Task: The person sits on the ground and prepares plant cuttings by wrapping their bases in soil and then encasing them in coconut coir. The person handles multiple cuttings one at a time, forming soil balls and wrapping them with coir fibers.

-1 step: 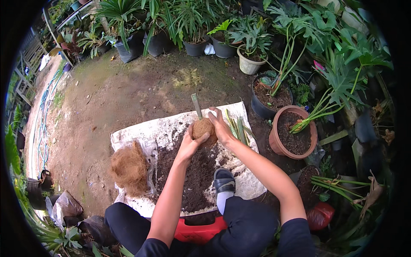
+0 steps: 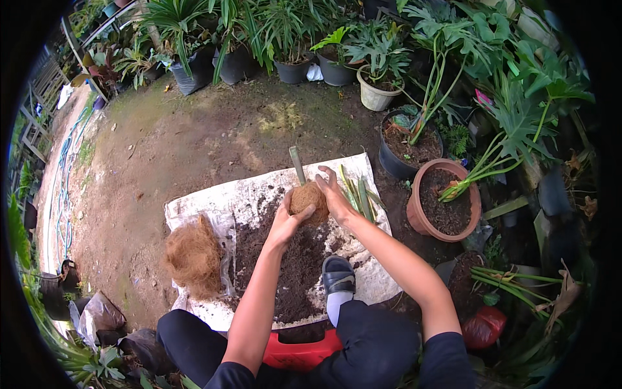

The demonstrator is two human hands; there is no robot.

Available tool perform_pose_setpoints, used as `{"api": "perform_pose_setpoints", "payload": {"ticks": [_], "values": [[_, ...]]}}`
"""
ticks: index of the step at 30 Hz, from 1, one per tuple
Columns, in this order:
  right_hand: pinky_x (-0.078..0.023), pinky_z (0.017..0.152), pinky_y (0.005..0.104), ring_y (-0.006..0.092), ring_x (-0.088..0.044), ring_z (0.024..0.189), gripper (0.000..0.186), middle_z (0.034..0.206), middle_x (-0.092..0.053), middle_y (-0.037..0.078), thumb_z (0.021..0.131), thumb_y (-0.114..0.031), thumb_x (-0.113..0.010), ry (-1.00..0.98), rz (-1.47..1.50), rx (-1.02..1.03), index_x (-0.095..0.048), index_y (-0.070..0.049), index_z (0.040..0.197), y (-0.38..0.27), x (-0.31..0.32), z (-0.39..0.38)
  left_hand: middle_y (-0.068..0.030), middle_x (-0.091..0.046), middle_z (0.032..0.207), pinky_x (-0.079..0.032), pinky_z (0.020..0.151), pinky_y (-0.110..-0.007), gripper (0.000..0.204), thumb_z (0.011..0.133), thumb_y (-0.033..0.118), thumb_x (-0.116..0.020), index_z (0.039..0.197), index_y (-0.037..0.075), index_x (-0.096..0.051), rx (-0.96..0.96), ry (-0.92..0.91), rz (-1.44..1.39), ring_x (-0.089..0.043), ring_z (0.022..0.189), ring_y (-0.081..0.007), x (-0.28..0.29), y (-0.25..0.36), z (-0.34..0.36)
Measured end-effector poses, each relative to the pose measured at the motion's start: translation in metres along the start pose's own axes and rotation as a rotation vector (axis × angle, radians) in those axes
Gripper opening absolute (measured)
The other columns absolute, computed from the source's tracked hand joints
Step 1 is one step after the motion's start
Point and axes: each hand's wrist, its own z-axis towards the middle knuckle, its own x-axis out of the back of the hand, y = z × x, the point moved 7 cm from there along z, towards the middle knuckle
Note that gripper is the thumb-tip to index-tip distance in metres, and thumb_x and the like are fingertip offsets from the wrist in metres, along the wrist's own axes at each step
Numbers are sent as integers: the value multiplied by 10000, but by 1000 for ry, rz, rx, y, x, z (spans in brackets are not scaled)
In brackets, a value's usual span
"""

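Observation:
A round ball wrapped in brown coconut fibre [image 2: 310,196] is held above the white sheet, with a cut green stem [image 2: 297,165] standing out of its top. Around the ball's left side curls my left hand [image 2: 284,219], its thumb lying across the front. Close by the right side is my right hand [image 2: 336,198], fingers apart and lightly bent; whether its palm touches the ball I cannot tell. Dark loose soil [image 2: 285,279] covers the middle of the sheet below. A heap of loose coconut fibre [image 2: 194,258] lies on the left, partly over clear plastic.
Cut green leaf pieces [image 2: 360,193] lie on the sheet's right part. The white sheet [image 2: 379,259] rests on bare ground, my sandalled foot [image 2: 339,275] on it. A terracotta pot [image 2: 424,217] and a black pot [image 2: 396,165] stand to the right. Potted plants line the back.
My right hand's fingers have opened and shifted slightly off the ball. The stem tilts a little more to the left. My left hand keeps its grip.

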Motion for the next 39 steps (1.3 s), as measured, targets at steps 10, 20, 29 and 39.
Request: {"api": "perform_pose_setpoints", "payload": {"ticks": [10, 20, 29, 39], "values": [[-454, 1014, 361, 262, -569, 1179, 611, 1304, -575, 184, 878, -252, -727, 171, -278, -132, -457, -11, 1370, 132, 100, 41, -134, -518, 1364, -410, 1078, -370, 654, 904, 110, -678, 1457, 19, -340, 117, -24, -68, -496, 1283, -256, -6, -147, 98], [-350, 454, 292, 122, -476, 519, 575, 718, -565, 54, 734, 7, -519, 334, -17, -134, -488, -53, 1305, 196, 156, 135, -156, -496, 1374, -498, 965, -380, 721, 901, 109, -657, 1501, 13, -270, 275, 110, -146, -540, 1220, -270, -21, -195, 206], [-319, 1147, 360, 331, -420, 1386, 806, 1442, -484, 229, 684, 60, -454, 107, -461, -24, -369, -31, 1480, 180, 174, 185, -77, -599, 1263, -536, 874, -349, 594, 931, 212, -665, 1442, 101, -383, 297, 90, -217, -605, 1123, -209, -42, -210, 272], [-477, 1002, 372, 283, -568, 1195, 570, 1377, -551, 150, 777, 43, -553, 380, -611, -68, -536, -61, 1337, 171, 211, 116, -134, -335, 1494, -516, 884, -473, 864, 894, 365, -720, 1561, 180, -204, 216, 99, 167, -459, 1319, -300, -16, -197, 255]]}}
